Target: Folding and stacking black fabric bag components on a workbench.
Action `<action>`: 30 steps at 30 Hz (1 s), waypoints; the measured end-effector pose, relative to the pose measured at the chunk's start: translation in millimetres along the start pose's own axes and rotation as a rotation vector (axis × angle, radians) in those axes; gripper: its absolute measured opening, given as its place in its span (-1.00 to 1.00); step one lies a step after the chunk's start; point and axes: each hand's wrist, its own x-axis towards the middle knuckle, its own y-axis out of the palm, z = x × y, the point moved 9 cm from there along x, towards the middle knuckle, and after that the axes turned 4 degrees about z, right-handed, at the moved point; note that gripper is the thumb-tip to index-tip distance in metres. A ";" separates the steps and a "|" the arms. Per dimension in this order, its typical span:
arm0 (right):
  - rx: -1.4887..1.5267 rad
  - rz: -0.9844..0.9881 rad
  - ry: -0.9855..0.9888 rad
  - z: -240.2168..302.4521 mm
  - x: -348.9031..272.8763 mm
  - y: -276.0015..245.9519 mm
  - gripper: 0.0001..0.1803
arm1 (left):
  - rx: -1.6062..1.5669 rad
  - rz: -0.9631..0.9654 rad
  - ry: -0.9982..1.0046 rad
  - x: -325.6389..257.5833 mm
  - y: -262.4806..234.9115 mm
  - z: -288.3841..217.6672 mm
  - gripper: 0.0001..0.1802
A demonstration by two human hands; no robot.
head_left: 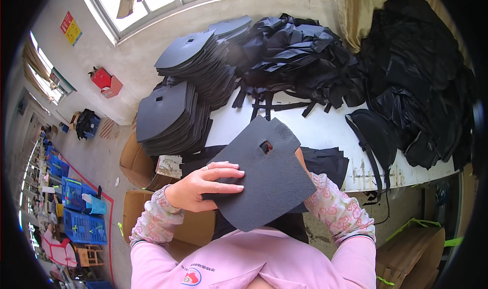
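Table: a white worktop [325,129] runs across the middle, under a window wall.
Fabric heap: black cloth and straps [300,60] are piled at the far side, with more black material [422,85] on the right.
Foam stacks: two piles of dark grey cut panels [173,118] lean at the table's left end.
Held panel: one dark grey foam panel [269,182] with a small square hole is raised in front of the chest, above the table's near edge.
Left hand: the left hand [203,187] lies flat on the panel's face, fingers stretched out and close together.
Right hand: hidden behind the panel; only the floral sleeve [340,207] shows, so I cannot tell its grip.
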 end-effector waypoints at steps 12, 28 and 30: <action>-0.379 -0.320 -0.343 43.7 -33.2 -16.5 -0.79 | 0.240 -0.308 -0.032 -7.9 -4.7 10.4 -0.55; -0.575 -0.270 -0.501 71.7 -43.7 -2.7 -0.73 | 0.141 -0.358 0.010 -15.8 24.2 17.2 -0.47; -0.459 -0.274 -0.463 62.9 -39.7 -9.7 -0.76 | 0.067 -0.359 0.020 -15.5 18.5 17.1 -0.46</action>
